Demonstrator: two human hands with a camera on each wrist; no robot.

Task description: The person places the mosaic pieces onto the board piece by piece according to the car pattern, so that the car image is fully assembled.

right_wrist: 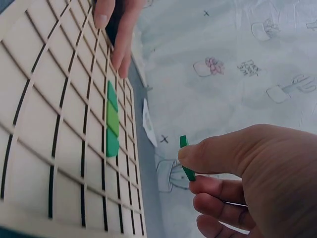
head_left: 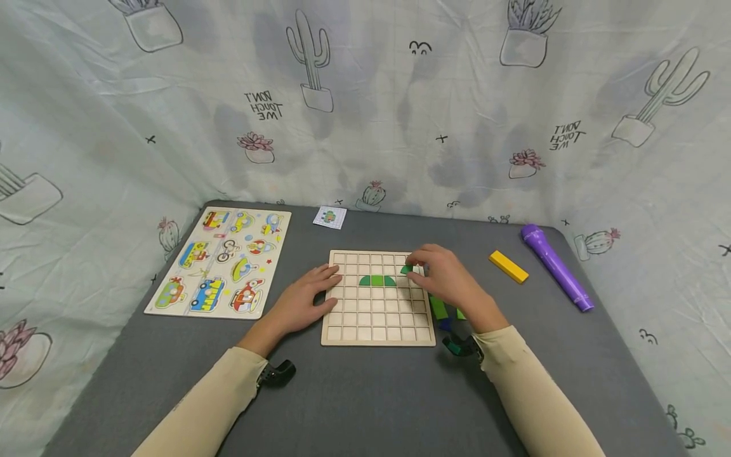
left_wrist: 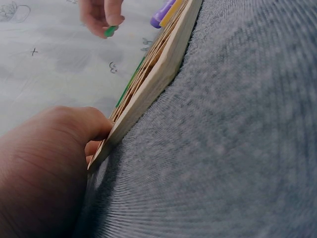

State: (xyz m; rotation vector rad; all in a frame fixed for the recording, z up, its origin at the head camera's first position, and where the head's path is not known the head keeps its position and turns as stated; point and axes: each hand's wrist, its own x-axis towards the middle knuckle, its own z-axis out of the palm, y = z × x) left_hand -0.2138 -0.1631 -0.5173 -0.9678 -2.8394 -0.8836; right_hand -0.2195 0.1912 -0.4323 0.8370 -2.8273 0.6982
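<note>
Green corner piece [head_left: 406, 270], with one curved edge, held above the upper right part of a wooden grid board [head_left: 363, 320]. The right hand [head_left: 448, 277] pinches the piece between thumb and fingertips; the right wrist view shows it clear of the board, with the remaining fingers curled beneath. The left hand [head_left: 304, 299] rests at the board's left edge, its fingers extended onto the rim and its thumb spread apart from them. Three pieces sit side by side in one row in the board's upper half: a light green square [head_left: 377, 280] between a left rounded piece [head_left: 364, 280] and a right rounded piece [head_left: 390, 281], both darker green. Just beside the board's right edge, partly hidden by the right hand and wrist, lie a light green block [head_left: 438, 308] and a blue piece [head_left: 445, 324]. Farther right on the grey table [head_left: 365, 400] are a yellow bar [head_left: 509, 266] and a purple microphone-shaped object [head_left: 556, 268]. A picture board [head_left: 219, 261] showing vehicles lies at left; a small printed card [head_left: 329, 217] lies near the table's far edge.
</note>
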